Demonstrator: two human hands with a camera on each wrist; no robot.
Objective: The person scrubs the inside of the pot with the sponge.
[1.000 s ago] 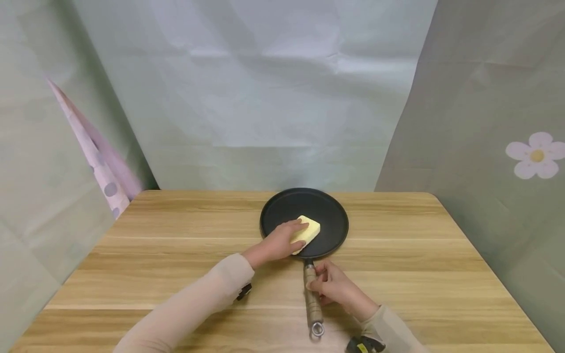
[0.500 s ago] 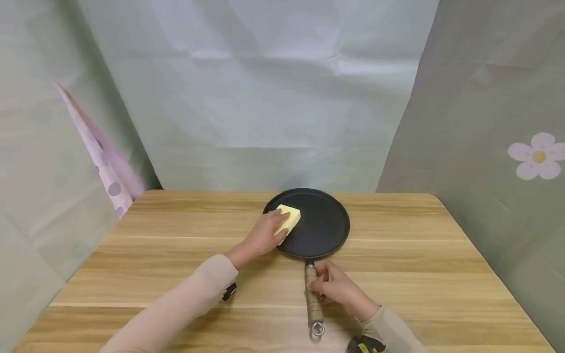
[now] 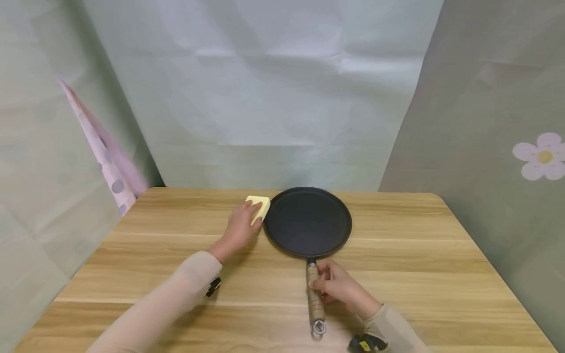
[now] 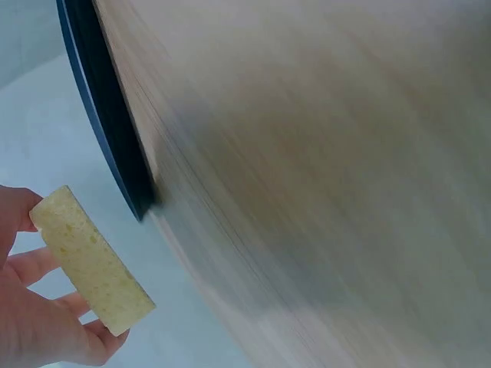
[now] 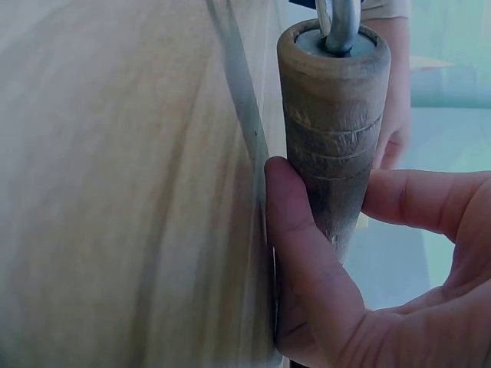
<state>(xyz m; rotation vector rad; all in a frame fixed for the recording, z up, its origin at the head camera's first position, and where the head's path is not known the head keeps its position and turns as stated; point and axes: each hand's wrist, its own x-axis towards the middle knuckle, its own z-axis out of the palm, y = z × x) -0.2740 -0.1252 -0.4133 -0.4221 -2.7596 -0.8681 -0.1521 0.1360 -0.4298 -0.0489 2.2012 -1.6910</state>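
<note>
A round flat black pan (image 3: 309, 223) lies toward the back of the wooden table, its wooden handle (image 3: 315, 299) pointing to the near side. My right hand (image 3: 342, 288) pinches that handle between thumb and fingers; the right wrist view shows the grip from the handle's ring end (image 5: 334, 107). Just left of the pan's rim, my left hand (image 3: 238, 226) holds a pale yellow sponge (image 3: 261, 206). In the left wrist view the sponge (image 4: 92, 261) shows its porous side face, with fingers and thumb at its edges, raised above the tabletop.
The table (image 3: 419, 274) has light wood grain and rounded back corners. Pale sheets (image 3: 273, 98) hang close behind it and at both sides. A flower print (image 3: 544, 157) shows on the right sheet, and a pink fold (image 3: 112, 166) at the left.
My left hand has carried the sponge leftward from the middle of the pan, across its left rim and off it. The right hand keeps its hold on the handle.
</note>
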